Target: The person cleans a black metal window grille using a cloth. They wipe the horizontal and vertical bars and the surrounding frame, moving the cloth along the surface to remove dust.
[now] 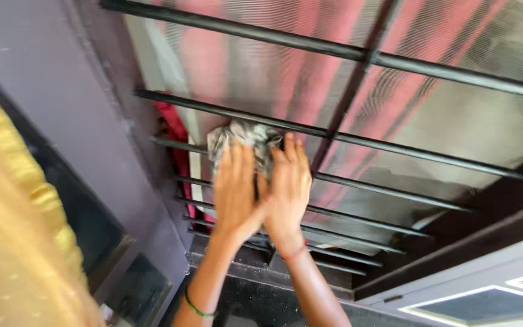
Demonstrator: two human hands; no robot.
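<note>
My left hand (235,192) and my right hand (288,191) are side by side, both pressed on a crumpled grey patterned cloth (243,136). The cloth lies against a black horizontal bar (171,101) of a window grille. My fingers point up the grille, and the cloth bulges out above my fingertips. My left wrist has a green band and my right wrist has a red thread.
The grille has several black horizontal bars and one upright bar (358,66), with mesh and a red-striped curtain (310,54) behind. A purple wall (49,79) stands at left, yellow fabric (7,230) at the near left, and a dark sill (255,278) below.
</note>
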